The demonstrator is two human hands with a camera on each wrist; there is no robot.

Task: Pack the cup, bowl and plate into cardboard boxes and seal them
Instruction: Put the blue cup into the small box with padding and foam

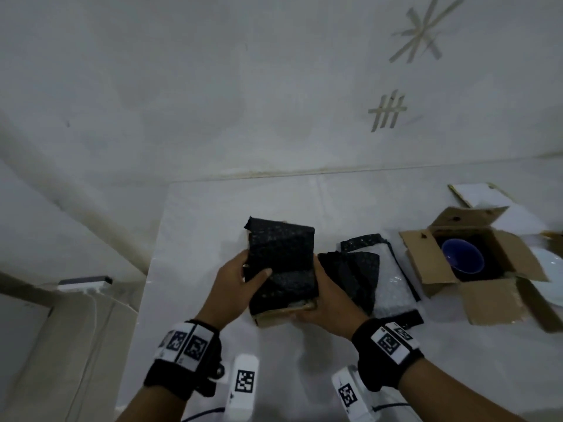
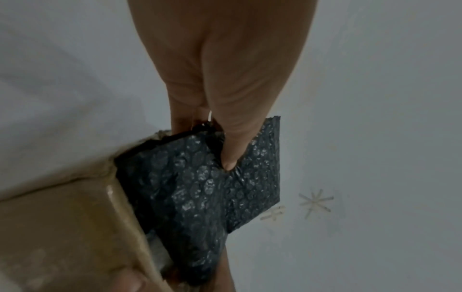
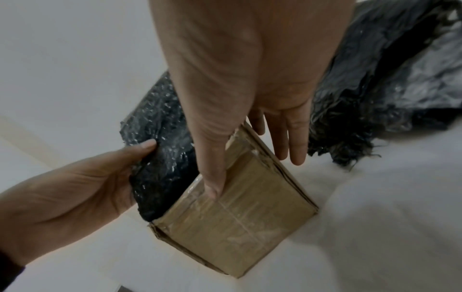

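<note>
A small taped cardboard box [image 1: 283,313] is held tilted above the white table between both hands. Black bubble wrap [image 1: 281,263] covers its upper face and sticks out past its far end. My left hand [image 1: 243,275] grips the wrap, thumb [image 2: 230,158] pressing into it and fingers behind. My right hand [image 3: 252,173] grips the box [image 3: 237,227], thumb on the taped face and fingers along the far side. At the right, a blue bowl [image 1: 463,257] sits on black padding in an open cardboard box [image 1: 487,296]. A white plate [image 1: 548,266] lies partly behind that box. No cup shows.
A loose heap of black and clear bubble wrap [image 1: 362,269] lies between the held box and the open one. Two white tagged devices [image 1: 243,382] [image 1: 350,394] stand at the near table edge. A flat white board [image 1: 475,193] lies at the back right. The table's left edge [image 1: 155,269] drops to the floor.
</note>
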